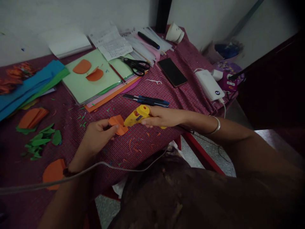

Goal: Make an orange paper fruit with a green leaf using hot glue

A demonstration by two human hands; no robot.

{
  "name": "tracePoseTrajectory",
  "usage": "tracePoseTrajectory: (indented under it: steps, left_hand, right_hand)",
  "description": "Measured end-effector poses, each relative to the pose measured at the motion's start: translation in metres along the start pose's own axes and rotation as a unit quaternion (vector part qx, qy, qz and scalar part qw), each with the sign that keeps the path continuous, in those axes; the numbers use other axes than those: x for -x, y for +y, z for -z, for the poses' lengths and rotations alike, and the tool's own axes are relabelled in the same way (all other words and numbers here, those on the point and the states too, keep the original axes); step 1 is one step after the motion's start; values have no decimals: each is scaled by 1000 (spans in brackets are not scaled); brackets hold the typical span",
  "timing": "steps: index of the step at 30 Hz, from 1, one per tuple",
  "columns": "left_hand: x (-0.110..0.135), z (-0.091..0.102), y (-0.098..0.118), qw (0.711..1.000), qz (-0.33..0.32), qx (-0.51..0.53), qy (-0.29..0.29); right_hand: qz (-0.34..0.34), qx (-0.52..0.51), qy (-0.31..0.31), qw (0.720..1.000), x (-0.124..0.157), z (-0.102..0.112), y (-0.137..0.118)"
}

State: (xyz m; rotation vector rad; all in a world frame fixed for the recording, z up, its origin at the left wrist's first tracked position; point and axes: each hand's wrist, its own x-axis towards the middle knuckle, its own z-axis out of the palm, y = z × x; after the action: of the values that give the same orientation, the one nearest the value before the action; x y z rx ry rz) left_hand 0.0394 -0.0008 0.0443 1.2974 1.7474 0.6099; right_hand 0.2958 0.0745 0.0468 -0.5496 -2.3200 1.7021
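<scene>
Pinched between the fingers and thumb of my left hand is an orange paper petal, held just over the cloth. My right hand grips a yellow glue gun, its nozzle pointing down-left at the petal's right edge. Whether the tip touches the paper I cannot tell. Behind the glue gun lie a blue-and-black box cutter and a dark tool beside it. Two cut orange pieces rest on a stack of coloured paper. Green paper leaves and more orange petals are at left.
Black scissors, a pencil and a phone lie farther back. A white power bank and a purple power socket stand at right. A pale cable crosses in front of my left wrist.
</scene>
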Motion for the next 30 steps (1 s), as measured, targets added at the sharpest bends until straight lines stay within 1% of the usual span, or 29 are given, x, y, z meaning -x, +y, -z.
tracePoseTrajectory:
  steps: [4, 7, 10, 13, 15, 17, 19, 21, 23, 26, 28, 30]
  left_hand:
    - [1, -1, 3, 1000, 5, 28, 0]
    - [2, -1, 4, 999, 3, 34, 0]
    - [2, -1, 5, 999, 2, 39, -2]
    - [2, -1, 5, 999, -1, 36, 0]
    - [3, -1, 5, 999, -2, 35, 0]
    - [3, -1, 6, 999, 2, 34, 0]
    - [3, -1, 6, 999, 7, 31, 5]
    - [2, -1, 5, 999, 9, 28, 13]
    - [1, -1, 3, 999, 6, 30, 13]
    - [-2, -1, 0, 999, 1, 40, 3]
    - [-3, -1, -2, 999, -5, 43, -5]
    - [-2, -1, -3, 999, -12, 42, -7]
  right_hand:
    - [10, 36, 39, 999, -17, 2, 2]
    - [24, 45, 48, 998, -21, 1, 2]
    - [28, 38, 24, 999, -11, -2, -1]
    - [14, 36, -8, 999, 4, -3, -7]
    - [19, 54, -22, 998, 10, 2, -12]
    - [55, 108, -1, 993, 8, 14, -14]
    - [106, 201, 61, 972, -2, 30, -12]
    - [125, 310, 121, 935, -18, 49, -4]
    - [103, 401, 145, 898, -38, 67, 9]
    - [32, 480, 148, 864, -61, 86, 26]
    - [-15, 499, 153, 853, -68, 89, 28]
    - [-21, 496, 176, 850, -68, 81, 22]
